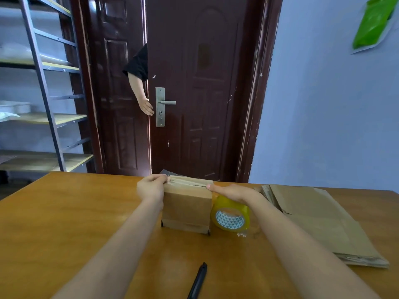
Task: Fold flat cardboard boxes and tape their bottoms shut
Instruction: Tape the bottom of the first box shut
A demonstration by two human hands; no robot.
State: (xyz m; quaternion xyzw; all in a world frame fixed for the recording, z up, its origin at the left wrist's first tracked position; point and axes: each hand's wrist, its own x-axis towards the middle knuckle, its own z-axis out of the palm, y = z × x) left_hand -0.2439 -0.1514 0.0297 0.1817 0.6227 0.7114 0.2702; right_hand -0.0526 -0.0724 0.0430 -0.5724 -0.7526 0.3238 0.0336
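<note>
A small brown cardboard box (186,209) stands upright in the middle of the wooden table (75,212), its upper flaps folded inward. My left hand (152,187) grips the box's top left corner with curled fingers. My right hand (232,192) lies flat against the top right edge, fingers pressing on a flap. A roll of yellowish clear tape (230,216) stands on edge just right of the box, under my right wrist. A stack of flat cardboard boxes (319,221) lies on the table's right side.
A black pen-like cutter (198,280) lies near the table's front edge. Behind the table a dark door (194,83) stands ajar, and another person's arm (140,91) reaches through by the handle. Metal shelving (43,93) stands at the left.
</note>
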